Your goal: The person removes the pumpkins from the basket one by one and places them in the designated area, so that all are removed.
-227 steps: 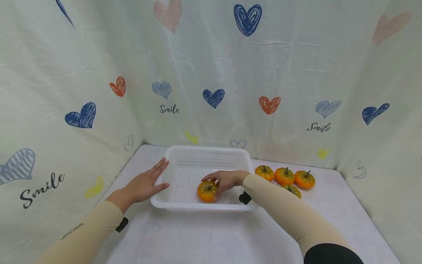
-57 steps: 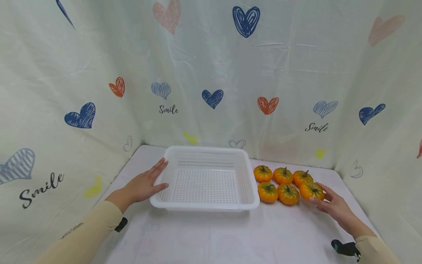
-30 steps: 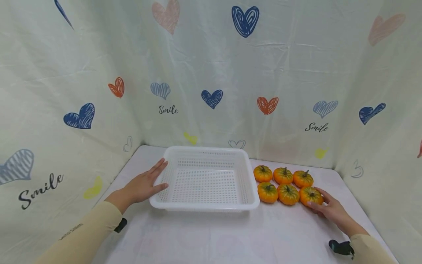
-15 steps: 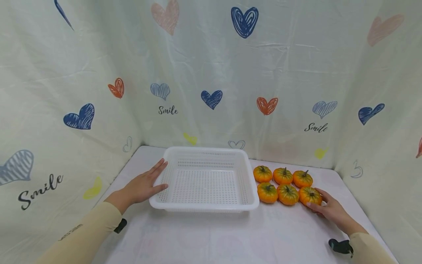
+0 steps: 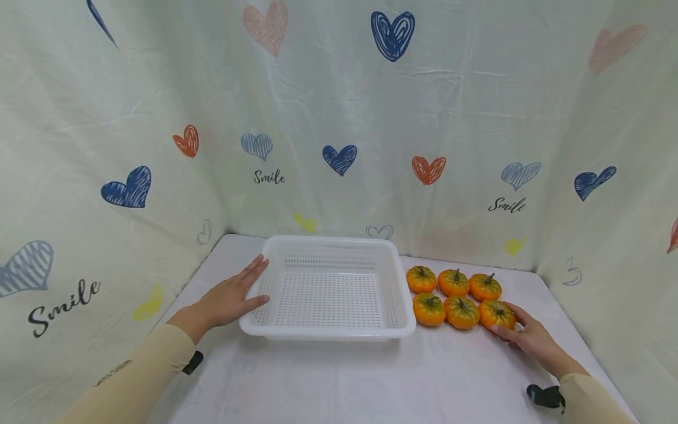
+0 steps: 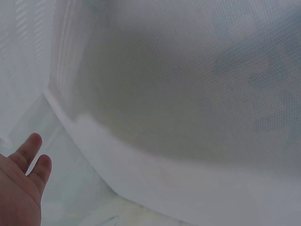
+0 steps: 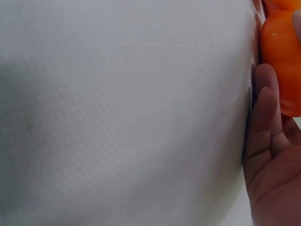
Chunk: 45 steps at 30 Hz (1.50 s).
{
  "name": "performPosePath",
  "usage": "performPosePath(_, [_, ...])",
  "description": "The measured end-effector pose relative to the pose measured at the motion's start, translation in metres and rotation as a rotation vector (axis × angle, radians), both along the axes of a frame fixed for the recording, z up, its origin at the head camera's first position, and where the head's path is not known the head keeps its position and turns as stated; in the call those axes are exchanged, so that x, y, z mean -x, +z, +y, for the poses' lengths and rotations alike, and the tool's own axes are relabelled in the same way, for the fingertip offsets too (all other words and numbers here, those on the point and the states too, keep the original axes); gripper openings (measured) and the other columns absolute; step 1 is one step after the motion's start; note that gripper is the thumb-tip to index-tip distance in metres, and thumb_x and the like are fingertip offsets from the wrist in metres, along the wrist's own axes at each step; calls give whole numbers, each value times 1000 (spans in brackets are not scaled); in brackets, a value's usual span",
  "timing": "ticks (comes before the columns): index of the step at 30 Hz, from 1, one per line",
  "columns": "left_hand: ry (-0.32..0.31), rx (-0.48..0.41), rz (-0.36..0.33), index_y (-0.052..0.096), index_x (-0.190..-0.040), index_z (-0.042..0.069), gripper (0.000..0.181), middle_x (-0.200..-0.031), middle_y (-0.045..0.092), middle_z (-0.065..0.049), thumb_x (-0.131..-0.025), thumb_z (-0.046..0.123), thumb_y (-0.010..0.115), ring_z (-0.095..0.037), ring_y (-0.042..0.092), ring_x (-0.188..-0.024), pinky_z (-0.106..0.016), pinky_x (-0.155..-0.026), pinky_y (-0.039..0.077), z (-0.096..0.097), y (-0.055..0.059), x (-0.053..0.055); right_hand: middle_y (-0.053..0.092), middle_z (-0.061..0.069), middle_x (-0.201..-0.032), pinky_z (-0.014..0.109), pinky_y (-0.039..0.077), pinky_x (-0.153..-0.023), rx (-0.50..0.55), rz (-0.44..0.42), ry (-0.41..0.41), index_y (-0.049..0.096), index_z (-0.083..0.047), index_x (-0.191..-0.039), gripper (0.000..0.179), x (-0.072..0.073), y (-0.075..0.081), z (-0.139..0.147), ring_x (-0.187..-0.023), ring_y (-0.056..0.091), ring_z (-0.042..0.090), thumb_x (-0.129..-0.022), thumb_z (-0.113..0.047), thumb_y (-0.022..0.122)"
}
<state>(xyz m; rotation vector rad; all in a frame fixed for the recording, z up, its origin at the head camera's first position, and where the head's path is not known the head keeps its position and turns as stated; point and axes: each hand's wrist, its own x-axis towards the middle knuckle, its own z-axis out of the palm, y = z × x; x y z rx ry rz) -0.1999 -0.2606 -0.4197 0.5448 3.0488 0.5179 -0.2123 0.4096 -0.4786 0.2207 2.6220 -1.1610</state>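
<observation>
A white perforated plastic basket (image 5: pixel 328 333) stands on the table with nothing inside. My left hand (image 5: pixel 225 301) rests against its left rim, fingers straight and spread; in the left wrist view only part of that hand (image 6: pixel 21 188) shows. To the basket's right sit small orange-and-green pumpkins in two rows of three. My right hand (image 5: pixel 537 343) holds the front-row right-end pumpkin (image 5: pixel 495 314) on the table, thumb at its near side and fingers round the right. The right wrist view has fingers low along the orange pumpkin (image 7: pixel 284 61), which is partly cut off by the frame.
A white cloth covers the table (image 5: pixel 318 383). The back-row pumpkins (image 5: pixel 452 282) and the other front-row pumpkins (image 5: pixel 462 312) sit close together, the leftmost near the basket's right side. A heart-patterned curtain (image 5: pixel 339 200) encloses the back and sides.
Earlier my right hand held a pumpkin inside the basket; now the basket is empty. The last pumpkin was lowered into the front row's right end and shifted slightly left. My left hand stayed put.
</observation>
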Motion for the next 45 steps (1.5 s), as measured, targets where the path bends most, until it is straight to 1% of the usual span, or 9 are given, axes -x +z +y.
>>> performPosePath(7, [-2, -3, 9, 18, -160, 10, 80, -167, 10, -9, -99, 47, 55, -45, 40, -137, -62, -105, 37, 0, 1, 0, 25, 39, -143, 37, 56, -83, 0, 3, 4, 10, 0, -157, 109, 0, -2, 1, -100, 56, 31, -86, -57, 71])
performPosePath(13, [-3, -7, 6, 17, -160, 11, 81, -167, 9, -8, -99, 47, 55, -47, 40, -136, -63, -105, 36, 0, 1, 0, 22, 39, -145, 40, 56, -86, 5, 4, 11, 10, -1, -157, 109, 0, -2, 2, -105, 54, 34, -86, -57, 71])
performPosePath(17, [-15, -1, 23, 16, -160, 11, 83, -167, 9, -8, -99, 52, 53, -49, 41, -133, -64, -102, 38, -1, -1, 1, 21, 39, -146, 41, 55, -87, 8, 1, 8, 9, -1, -158, 110, 0, -2, 2, -107, 54, 36, -86, -58, 70])
performPosePath(20, [-10, 7, 14, 15, -161, 12, 84, -167, 8, -6, -98, 57, 50, -48, 41, -134, -64, -103, 37, 0, -1, 1, 22, 39, -145, 40, 56, -86, 5, -1, 5, 9, -1, -158, 110, 0, -3, 2, -104, 55, 34, -86, -58, 71])
performPosePath(26, [0, 8, -8, 17, -160, 11, 84, -167, 8, -7, -98, 58, 49, -46, 39, -137, -62, -106, 36, 3, 3, 0, 24, 38, -143, 35, 55, -82, 3, -6, -6, 9, -2, -158, 110, -1, -1, 3, -96, 56, 29, -86, -58, 71])
performPosePath(29, [-4, 14, -8, 17, -160, 11, 85, -167, 8, -7, -98, 59, 48, -46, 39, -137, -62, -106, 36, 4, 2, 0, 22, 39, -144, 38, 55, -85, 5, -9, -8, 9, -1, -158, 111, -2, -1, 2, -100, 56, 33, -86, -58, 71])
performPosePath(34, [-4, 30, -13, 16, -160, 11, 85, -167, 8, -7, -98, 58, 49, -45, 38, -137, -62, -106, 35, 4, 4, 2, 15, 41, -148, 49, 53, -93, -8, -14, -11, 7, -1, -157, 114, -3, -2, 3, -112, 50, 43, -85, -62, 69])
performPosePath(38, [-1, 49, -11, 18, -160, 10, 85, -167, 10, -8, -98, 59, 49, -46, 39, -137, -62, -106, 36, 5, 7, 1, 16, 41, -147, 48, 53, -92, -13, -14, -14, 6, -1, -157, 115, -3, -4, 4, -111, 51, 42, -84, -62, 70])
performPosePath(45, [17, 62, -9, 20, -160, 10, 87, -166, 11, -9, -96, 59, 53, -46, 38, -137, -63, -105, 36, 1, 8, 2, 13, 44, -146, 57, 48, -96, -45, -19, 1, 1, 3, -156, 121, -4, 0, -1, -117, 48, 51, -83, -64, 70])
